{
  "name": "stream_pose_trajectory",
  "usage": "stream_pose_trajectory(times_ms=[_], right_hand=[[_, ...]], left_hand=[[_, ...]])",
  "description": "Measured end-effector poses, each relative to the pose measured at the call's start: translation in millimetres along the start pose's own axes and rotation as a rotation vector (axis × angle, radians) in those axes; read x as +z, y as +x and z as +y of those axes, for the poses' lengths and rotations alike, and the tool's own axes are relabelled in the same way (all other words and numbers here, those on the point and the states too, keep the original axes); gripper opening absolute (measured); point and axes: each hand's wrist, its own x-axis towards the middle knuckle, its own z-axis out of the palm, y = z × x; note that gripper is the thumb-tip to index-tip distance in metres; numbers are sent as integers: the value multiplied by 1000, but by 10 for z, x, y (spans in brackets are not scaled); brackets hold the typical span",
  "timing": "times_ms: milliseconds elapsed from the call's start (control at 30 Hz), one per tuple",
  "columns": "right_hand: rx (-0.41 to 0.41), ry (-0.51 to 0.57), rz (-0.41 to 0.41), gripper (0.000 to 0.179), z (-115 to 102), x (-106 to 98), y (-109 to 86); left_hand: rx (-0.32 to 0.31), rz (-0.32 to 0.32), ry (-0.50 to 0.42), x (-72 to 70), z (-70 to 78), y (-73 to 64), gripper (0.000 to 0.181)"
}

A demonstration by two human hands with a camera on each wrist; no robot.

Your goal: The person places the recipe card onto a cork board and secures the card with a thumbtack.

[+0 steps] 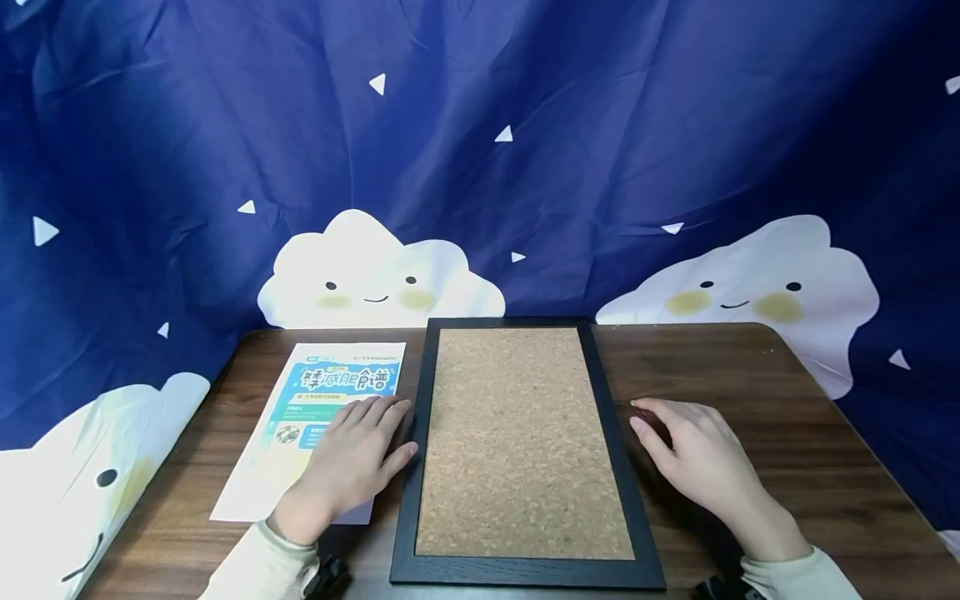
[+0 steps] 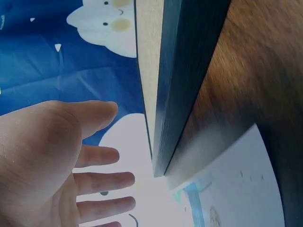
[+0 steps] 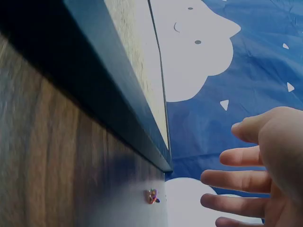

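A corkboard [image 1: 525,442] with a black wooden frame lies on the table between my hands, one short side toward me. Left of it is a printed sheet of paper [image 1: 255,483] with a blue and green design and large Chinese characters. My left hand [image 1: 348,458] is over the sheet's right part, fingers extended and thumb toward the frame, covering some of the print. On the other side of the board my right hand [image 1: 697,450] is relaxed, with nothing held. A tiny cluster of colourful bits [image 3: 152,196] lies on the table near its fingertips, partly hidden in the head view.
The dark wood-grain table [image 1: 787,450] has rounded far corners. Behind it hangs a blue curtain [image 1: 570,167] with white triangles and smiling clouds. The board's far edge reaches the table's back edge.
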Motion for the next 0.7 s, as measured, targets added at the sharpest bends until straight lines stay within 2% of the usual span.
stream_pose_trajectory(times_ms=[133, 333, 700], right_hand=[[36, 20, -12, 30, 71, -8, 1], [75, 39, -25, 31, 208, 17, -19], [126, 44, -72, 31, 364, 72, -15]], left_hand=[[-3, 5, 12, -7, -76, -29, 57], [-37, -42, -74, -9, -224, -45, 54], [-48, -20, -74, 20, -343, -98, 50]])
